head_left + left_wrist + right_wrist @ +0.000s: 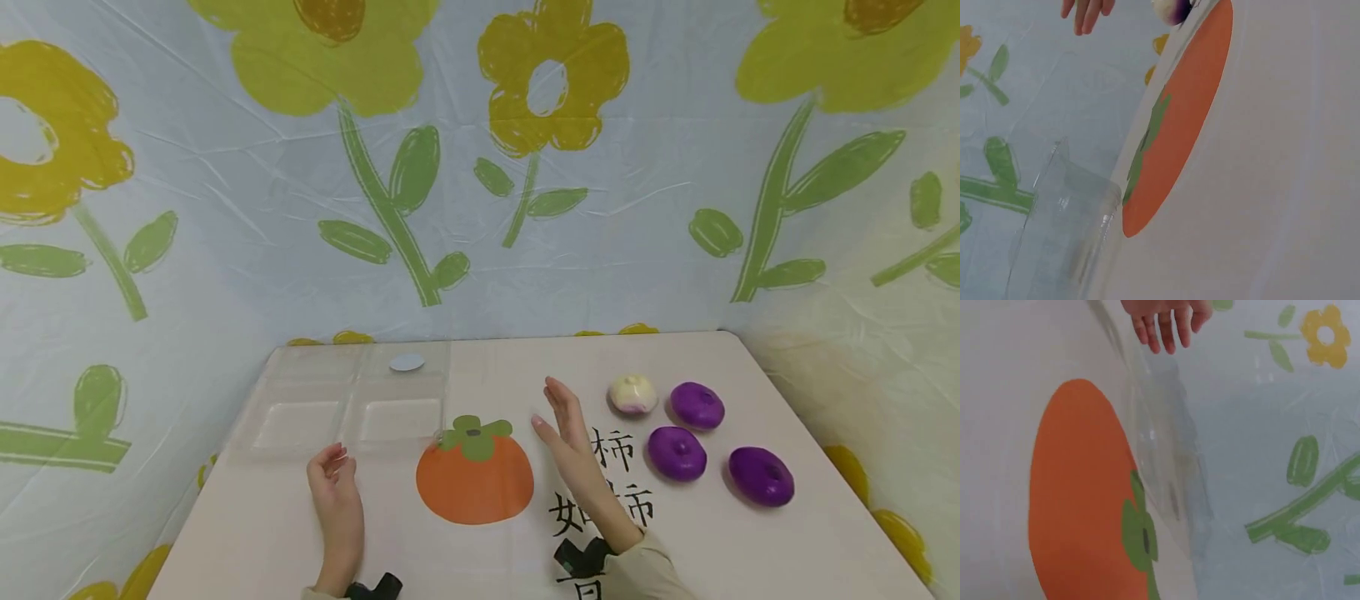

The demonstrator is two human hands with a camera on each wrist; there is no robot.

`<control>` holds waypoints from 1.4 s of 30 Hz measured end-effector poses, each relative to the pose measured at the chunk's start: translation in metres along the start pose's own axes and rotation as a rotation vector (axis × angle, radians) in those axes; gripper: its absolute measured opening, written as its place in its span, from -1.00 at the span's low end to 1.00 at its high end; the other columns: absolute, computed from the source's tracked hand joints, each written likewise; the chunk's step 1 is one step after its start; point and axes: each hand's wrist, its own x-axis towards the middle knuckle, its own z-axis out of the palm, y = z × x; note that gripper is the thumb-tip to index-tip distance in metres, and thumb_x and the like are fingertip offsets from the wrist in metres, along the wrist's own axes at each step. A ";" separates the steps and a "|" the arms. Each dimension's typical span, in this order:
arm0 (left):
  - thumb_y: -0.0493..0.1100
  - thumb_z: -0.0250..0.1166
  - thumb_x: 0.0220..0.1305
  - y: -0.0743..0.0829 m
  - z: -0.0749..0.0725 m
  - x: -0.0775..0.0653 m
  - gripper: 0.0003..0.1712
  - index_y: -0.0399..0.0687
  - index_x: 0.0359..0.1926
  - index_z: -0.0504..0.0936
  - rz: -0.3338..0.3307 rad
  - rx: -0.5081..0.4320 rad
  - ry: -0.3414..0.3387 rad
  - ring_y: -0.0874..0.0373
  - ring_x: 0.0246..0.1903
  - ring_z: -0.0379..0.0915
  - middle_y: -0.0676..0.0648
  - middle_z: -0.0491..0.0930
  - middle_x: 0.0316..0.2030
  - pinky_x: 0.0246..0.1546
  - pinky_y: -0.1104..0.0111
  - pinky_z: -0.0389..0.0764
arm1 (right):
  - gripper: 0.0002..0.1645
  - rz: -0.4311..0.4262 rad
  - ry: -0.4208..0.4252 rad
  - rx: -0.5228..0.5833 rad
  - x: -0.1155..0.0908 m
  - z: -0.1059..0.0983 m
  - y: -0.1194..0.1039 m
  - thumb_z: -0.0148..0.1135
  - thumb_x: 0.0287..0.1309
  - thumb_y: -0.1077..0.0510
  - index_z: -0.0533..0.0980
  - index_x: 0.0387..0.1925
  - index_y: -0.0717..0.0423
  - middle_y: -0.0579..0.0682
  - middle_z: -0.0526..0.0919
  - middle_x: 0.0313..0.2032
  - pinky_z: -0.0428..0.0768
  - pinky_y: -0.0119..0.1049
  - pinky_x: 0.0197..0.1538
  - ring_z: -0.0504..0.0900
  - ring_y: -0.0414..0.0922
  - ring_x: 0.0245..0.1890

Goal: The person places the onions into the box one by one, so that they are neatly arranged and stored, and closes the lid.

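My left hand (335, 504) hovers at the front left, fingers loosely bent and holding nothing, just in front of a clear plastic divided container (348, 410). My right hand (576, 450) is raised right of the printed orange persimmon (475, 479), its fingers extended and nothing in its grasp. Beyond it sits a whitish bulb (633, 394) with a pinkish patch, garlic-like. Three shiny purple onions lie on the right: one behind (697, 406), one in the middle (677, 454) and one nearer the edge (761, 477). Neither hand touches any of them.
The pale tabletop (420, 567) bears black printed characters (613, 450) beside the persimmon picture. A small white oval (407, 362) shows at the container's back right compartment. Flower-printed cloth (600, 275) hangs around the back and sides.
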 end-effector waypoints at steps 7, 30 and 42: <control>-0.29 -0.04 0.46 -0.011 -0.009 0.005 -0.51 -0.38 0.34 0.17 -0.194 -0.076 -0.015 0.08 0.14 0.27 -0.25 0.25 0.25 0.09 0.53 0.29 | -0.22 0.141 -0.136 0.216 0.001 0.037 0.030 -0.06 0.50 0.17 -0.18 0.54 0.14 0.12 -0.19 0.56 -0.14 0.03 0.51 -0.23 0.07 0.55; 0.12 -0.08 0.57 -0.039 0.016 0.030 -0.24 -0.14 0.57 -0.06 -0.266 -0.137 -0.175 0.04 0.51 -0.16 -0.07 -0.05 0.55 0.50 0.17 -0.09 | -0.26 0.308 -0.241 0.435 0.029 0.126 0.089 -0.16 0.56 0.12 -0.20 0.56 0.15 0.12 -0.23 0.56 -0.20 -0.05 0.53 -0.25 0.02 0.55; 0.08 -0.03 0.56 -0.047 0.016 0.030 -0.33 -0.14 0.50 0.13 -0.201 -0.041 -0.193 0.03 0.47 -0.01 -0.08 0.10 0.50 0.46 0.09 0.07 | -0.26 0.286 -0.224 0.386 0.029 0.123 0.097 -0.08 0.52 0.17 -0.12 0.55 0.20 0.15 -0.19 0.56 -0.16 -0.03 0.52 -0.25 0.05 0.55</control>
